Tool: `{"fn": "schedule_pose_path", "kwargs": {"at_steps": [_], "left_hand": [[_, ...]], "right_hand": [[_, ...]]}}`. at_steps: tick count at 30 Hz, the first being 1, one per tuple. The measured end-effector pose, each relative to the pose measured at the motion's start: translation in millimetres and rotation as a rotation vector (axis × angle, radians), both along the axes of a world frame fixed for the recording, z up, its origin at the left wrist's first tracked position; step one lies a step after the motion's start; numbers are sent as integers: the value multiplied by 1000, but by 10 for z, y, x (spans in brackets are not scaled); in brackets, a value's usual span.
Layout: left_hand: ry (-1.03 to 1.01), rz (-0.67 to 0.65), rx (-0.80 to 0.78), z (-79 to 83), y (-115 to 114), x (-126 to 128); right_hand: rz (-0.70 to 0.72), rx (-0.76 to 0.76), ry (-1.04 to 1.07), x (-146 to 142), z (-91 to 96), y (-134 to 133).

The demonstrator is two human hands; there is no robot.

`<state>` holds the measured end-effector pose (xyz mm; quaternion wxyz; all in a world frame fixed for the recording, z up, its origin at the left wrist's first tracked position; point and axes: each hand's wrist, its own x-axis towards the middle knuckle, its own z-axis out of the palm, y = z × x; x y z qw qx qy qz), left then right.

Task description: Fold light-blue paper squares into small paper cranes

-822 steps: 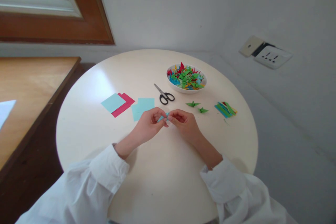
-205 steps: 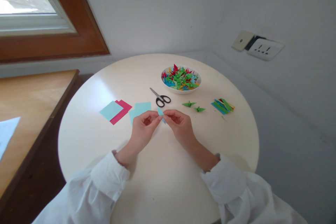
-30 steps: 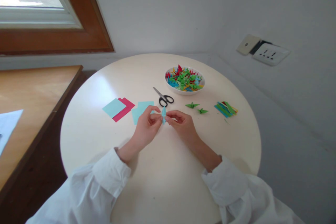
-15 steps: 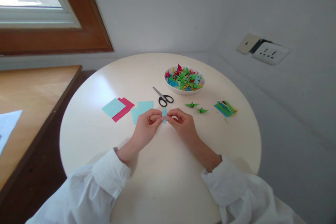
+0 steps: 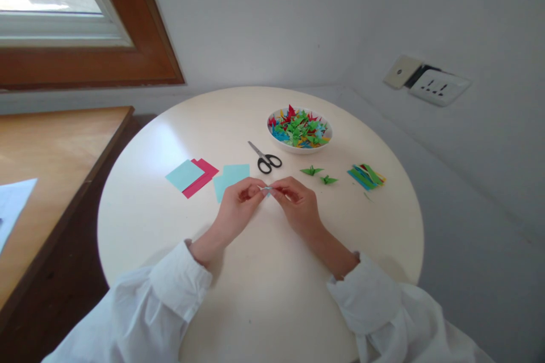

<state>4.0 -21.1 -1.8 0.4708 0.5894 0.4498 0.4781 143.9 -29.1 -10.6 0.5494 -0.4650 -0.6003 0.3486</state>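
Over the middle of the round cream table [image 5: 255, 300], my left hand [image 5: 237, 209] and my right hand [image 5: 297, 204] meet fingertip to fingertip. Both pinch a small folded piece of light blue paper [image 5: 267, 188], of which only a thin sliver shows between the fingers. Just beyond my left hand lies a light blue paper square [image 5: 230, 176]. Black-handled scissors [image 5: 265, 157] lie a little further back, with their blades pointing away to the left.
A white bowl [image 5: 300, 146] of coloured folded paper cranes stands at the back. Two green cranes [image 5: 312, 170] [image 5: 328, 180] and a stack of coloured paper strips [image 5: 365, 176] lie at the right. Blue and pink squares [image 5: 191, 174] lie at the left. A wooden desk [image 5: 42, 170] adjoins the table.
The blue paper piece stood upright between my fingertips half a second ago; now it is turned flat and nearly hidden in the pinch. My hands have barely shifted.
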Motion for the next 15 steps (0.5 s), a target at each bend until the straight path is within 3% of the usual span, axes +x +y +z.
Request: {"fn": "schedule_pose_path", "kwargs": {"at_steps": [4, 15], "left_hand": [[-76, -59, -55, 32, -20, 13], [-50, 6, -2, 31, -17, 5]], "right_hand": [[-18, 59, -42, 5, 5, -5], [27, 98, 19, 20, -22, 6]]}}
